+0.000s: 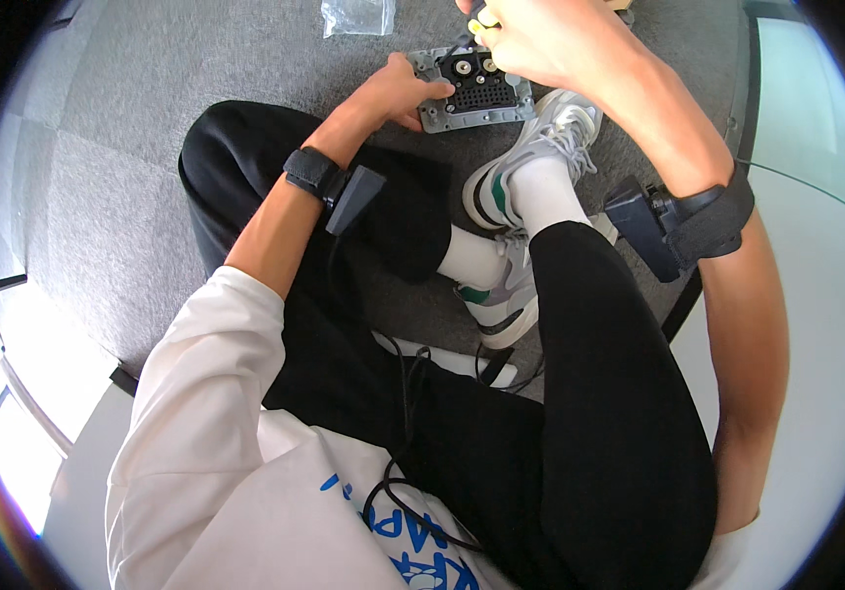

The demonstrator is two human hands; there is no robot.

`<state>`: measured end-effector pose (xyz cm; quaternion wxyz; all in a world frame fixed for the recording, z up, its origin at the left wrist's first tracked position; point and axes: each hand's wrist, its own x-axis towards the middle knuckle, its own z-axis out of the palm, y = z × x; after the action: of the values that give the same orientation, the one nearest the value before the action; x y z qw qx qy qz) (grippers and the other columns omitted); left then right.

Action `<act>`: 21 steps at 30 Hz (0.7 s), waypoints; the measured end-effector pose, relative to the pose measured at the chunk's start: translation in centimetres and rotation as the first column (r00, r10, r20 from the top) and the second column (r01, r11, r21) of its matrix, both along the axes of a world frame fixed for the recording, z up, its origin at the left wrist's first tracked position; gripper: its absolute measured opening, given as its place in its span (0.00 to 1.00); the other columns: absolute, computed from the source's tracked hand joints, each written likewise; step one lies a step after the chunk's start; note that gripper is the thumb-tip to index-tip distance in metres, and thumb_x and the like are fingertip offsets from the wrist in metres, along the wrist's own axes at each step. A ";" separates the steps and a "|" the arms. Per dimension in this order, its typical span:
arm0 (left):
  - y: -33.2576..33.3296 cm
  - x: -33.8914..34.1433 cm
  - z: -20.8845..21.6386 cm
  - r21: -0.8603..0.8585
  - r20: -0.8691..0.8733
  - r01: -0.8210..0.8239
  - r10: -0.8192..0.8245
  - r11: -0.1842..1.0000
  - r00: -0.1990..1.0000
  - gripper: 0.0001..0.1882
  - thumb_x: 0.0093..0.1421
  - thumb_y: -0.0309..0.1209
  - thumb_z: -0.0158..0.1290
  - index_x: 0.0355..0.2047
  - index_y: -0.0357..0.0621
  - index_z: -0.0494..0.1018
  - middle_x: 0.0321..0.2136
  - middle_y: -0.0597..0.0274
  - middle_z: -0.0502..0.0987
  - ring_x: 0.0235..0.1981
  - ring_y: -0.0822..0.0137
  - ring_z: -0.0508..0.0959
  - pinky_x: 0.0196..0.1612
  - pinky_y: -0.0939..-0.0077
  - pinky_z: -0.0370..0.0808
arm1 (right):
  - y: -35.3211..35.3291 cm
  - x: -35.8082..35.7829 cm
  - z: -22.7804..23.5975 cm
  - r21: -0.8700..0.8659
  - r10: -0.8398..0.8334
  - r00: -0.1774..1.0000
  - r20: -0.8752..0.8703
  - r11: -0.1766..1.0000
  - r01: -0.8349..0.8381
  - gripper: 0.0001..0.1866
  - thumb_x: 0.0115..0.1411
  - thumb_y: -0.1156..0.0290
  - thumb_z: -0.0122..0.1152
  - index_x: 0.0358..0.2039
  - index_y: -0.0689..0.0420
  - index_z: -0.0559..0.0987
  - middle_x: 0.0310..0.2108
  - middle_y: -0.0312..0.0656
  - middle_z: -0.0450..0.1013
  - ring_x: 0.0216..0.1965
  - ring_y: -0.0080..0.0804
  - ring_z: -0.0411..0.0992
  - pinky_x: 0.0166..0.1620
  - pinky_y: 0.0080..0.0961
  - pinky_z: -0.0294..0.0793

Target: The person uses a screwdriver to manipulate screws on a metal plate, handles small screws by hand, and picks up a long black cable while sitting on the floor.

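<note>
At the top of the head view, a grey metal housing (438, 124) rests on the carpet beside my shoe. It has a black perforated panel (486, 94) with round silver fittings. My left hand (401, 90) grips the housing's left edge, thumb on top and fingers along the side. My right hand (530, 41) is over the housing's far right part, its fingers closed round a tool with a yellow-and-black handle (477, 24). A dark part of that tool points down toward the panel. The fingers and upper frame edge hide most of it, so its exact kind is unclear.
A clear plastic bag (358, 17) lies on the grey carpet (137, 138) beyond the housing. My grey-and-white shoes (540, 147) are close to its near side. Black cables (408, 393) run over my lap. A white surface (796, 285) stands at the right.
</note>
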<state>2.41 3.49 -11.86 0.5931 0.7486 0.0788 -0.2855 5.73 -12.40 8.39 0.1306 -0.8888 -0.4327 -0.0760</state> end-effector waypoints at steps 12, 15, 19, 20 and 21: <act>2.5 2.2 4.7 0.247 0.560 0.010 -0.151 0.969 0.815 0.40 0.63 0.52 0.63 0.66 0.38 0.66 0.50 0.46 0.80 0.47 0.57 0.83 0.49 0.66 0.82 | -5.6 -2.1 3.5 0.232 -0.240 0.760 -0.604 0.860 0.456 0.15 0.60 0.75 0.67 0.47 0.65 0.81 0.29 0.41 0.79 0.28 0.26 0.77 0.36 0.22 0.77; 5.0 2.9 3.5 -0.216 0.469 0.069 0.042 0.974 0.882 0.31 0.70 0.50 0.55 0.64 0.42 0.70 0.51 0.54 0.80 0.45 0.64 0.82 0.50 0.72 0.80 | -6.5 -0.3 1.9 0.310 -0.088 0.558 -0.825 0.755 0.577 0.13 0.63 0.74 0.66 0.47 0.65 0.81 0.30 0.39 0.79 0.29 0.22 0.76 0.35 0.18 0.76; 3.2 2.2 5.5 -0.730 0.256 0.066 0.182 0.680 0.949 0.27 0.77 0.49 0.42 0.64 0.44 0.70 0.42 0.62 0.80 0.40 0.71 0.77 0.49 0.76 0.77 | -6.8 -0.3 -1.5 0.346 0.106 0.353 -0.930 0.577 0.740 0.13 0.68 0.74 0.63 0.48 0.68 0.80 0.33 0.42 0.79 0.31 0.24 0.78 0.35 0.18 0.77; 2.9 2.1 5.5 -0.731 0.259 0.067 0.185 0.679 0.948 0.27 0.77 0.49 0.42 0.64 0.44 0.70 0.42 0.62 0.80 0.40 0.71 0.77 0.49 0.76 0.77 | -6.7 -0.6 -1.9 0.325 0.194 0.261 -0.946 0.502 0.801 0.12 0.69 0.74 0.61 0.48 0.69 0.80 0.34 0.43 0.79 0.32 0.25 0.78 0.35 0.18 0.77; 2.8 2.0 5.5 -0.767 0.242 0.072 0.183 0.638 0.953 0.26 0.77 0.48 0.41 0.63 0.44 0.71 0.40 0.63 0.80 0.40 0.71 0.77 0.49 0.76 0.76 | -6.8 -0.8 -2.7 0.319 0.254 0.214 -0.943 0.514 0.796 0.10 0.64 0.72 0.66 0.44 0.63 0.82 0.32 0.42 0.81 0.31 0.29 0.80 0.35 0.24 0.78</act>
<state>4.38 6.30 -6.36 0.8677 0.4568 -0.1168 -0.1575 4.94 -19.21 5.72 0.7182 -0.6468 0.0228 0.2556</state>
